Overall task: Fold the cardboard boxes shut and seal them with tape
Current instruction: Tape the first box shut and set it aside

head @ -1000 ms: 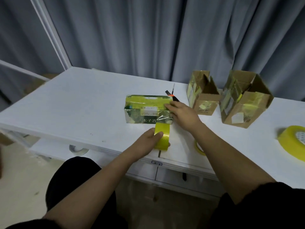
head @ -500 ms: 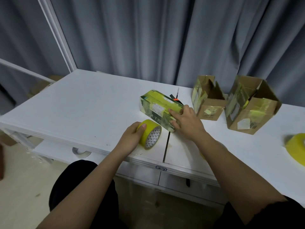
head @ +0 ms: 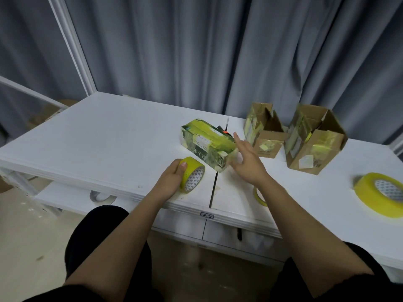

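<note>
Two open cardboard boxes (head: 267,132) (head: 314,140) behind the taped green box (head: 207,143), spare tape roll (head: 379,196) right

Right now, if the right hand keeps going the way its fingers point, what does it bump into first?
Probably the green box. The right hand is open, fingers aimed up and away along that box's right end. Depth is unclear, so it might slip past toward the black-and-orange tool.

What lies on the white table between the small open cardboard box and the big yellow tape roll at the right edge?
In the head view, the larger open cardboard box stands between the small open cardboard box and the big yellow tape roll; beyond it, bare white table.
</note>
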`<state>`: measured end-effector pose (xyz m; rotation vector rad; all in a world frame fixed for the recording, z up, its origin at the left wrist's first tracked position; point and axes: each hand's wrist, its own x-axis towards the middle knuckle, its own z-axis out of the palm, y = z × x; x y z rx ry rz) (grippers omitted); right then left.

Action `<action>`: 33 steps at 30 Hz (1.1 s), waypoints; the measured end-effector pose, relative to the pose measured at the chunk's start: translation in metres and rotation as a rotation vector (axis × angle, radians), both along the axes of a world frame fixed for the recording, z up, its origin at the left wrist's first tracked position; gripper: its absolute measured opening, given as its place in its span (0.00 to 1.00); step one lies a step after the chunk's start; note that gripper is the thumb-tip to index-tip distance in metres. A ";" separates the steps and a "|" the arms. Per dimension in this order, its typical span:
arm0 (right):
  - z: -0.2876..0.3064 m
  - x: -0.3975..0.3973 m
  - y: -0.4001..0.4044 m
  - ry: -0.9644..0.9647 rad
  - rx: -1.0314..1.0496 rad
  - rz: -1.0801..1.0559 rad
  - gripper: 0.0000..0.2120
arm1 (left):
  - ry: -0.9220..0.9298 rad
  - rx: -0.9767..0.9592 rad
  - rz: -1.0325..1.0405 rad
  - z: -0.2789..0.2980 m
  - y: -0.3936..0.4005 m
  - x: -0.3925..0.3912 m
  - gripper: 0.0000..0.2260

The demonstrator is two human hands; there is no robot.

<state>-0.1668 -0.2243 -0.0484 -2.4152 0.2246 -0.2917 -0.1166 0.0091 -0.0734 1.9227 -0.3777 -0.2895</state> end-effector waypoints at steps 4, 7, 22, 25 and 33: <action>-0.024 -0.049 -0.015 -0.068 -0.047 -0.332 0.21 | -0.027 -0.010 0.015 -0.003 0.000 -0.002 0.12; -0.041 -0.076 -0.023 0.132 -0.184 -0.442 0.15 | -0.037 -0.013 0.019 -0.003 -0.002 -0.002 0.11; -0.038 -0.077 -0.022 0.432 -0.455 -0.507 0.19 | -0.037 0.055 0.006 -0.001 -0.001 -0.003 0.17; -0.035 -0.077 -0.031 0.452 -0.432 -0.450 0.18 | -0.035 0.056 0.014 0.000 -0.002 -0.004 0.17; -0.021 -0.094 -0.026 0.196 -0.016 -0.468 0.11 | -0.041 0.062 0.007 -0.002 0.000 -0.003 0.18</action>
